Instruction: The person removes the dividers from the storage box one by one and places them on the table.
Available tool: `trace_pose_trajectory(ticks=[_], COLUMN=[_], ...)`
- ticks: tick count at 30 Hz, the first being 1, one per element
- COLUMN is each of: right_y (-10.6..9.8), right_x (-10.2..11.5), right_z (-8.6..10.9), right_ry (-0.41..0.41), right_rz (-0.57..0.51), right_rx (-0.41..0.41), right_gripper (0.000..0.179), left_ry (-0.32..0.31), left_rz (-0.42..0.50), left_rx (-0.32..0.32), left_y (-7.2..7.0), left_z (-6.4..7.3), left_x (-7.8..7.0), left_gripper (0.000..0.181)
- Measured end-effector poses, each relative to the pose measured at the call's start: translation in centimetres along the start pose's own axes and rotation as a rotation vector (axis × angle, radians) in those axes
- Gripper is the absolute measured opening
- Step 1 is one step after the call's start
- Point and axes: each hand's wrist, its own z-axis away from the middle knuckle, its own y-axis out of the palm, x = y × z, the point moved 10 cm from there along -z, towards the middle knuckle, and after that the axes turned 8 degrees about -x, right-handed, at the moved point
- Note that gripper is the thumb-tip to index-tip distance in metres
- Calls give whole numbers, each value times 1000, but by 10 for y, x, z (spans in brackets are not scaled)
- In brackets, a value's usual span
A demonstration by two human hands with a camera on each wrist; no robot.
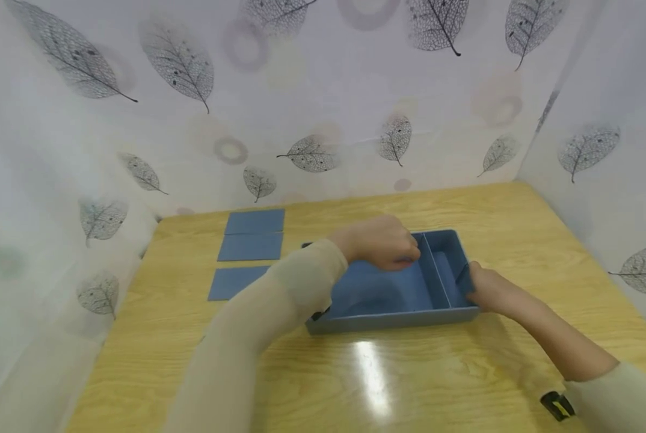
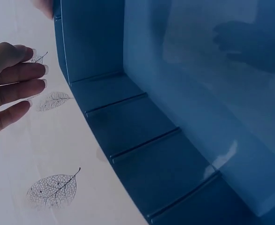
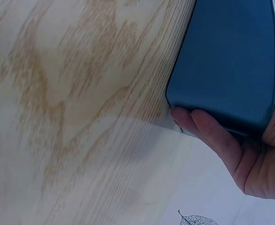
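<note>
A blue box lies on the table with one upright divider near its right end, leaving a narrow compartment there. My right hand grips the box's right end wall; in the right wrist view its fingers lie along the outside, thumb over the rim. Above the larger compartment hovers my left hand, bent over and holding nothing. Its fingers are loosely curved in the left wrist view, apart from the grooved inner wall.
Three flat blue panels lie in a column on the wooden table, left of the box; my left sleeve partly covers the nearest one. A leaf-patterned white curtain hangs behind the table and along both sides.
</note>
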Motion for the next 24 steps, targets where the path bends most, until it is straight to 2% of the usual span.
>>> trace_pose_trajectory(ticks=[11,15,21,24], right_y=[-8,-5,-1,-1], right_x=[4,4,1,0], right_z=[-5,-5,-4,-4], right_ry=[-47,-42,-14,-15], right_rz=[43,34,22,35], right_rx=[-53,-30,-8,-29], right_gripper=[41,41,39,40], left_ry=[20,33,35,26], left_rz=[41,51,80,45], left_rx=[-18,-24,13,42], left_y=[8,12,27,35], left_z=[-21,-27,-35,-38], left_x=[1,1,1,2], left_gripper=[20,20,29,30])
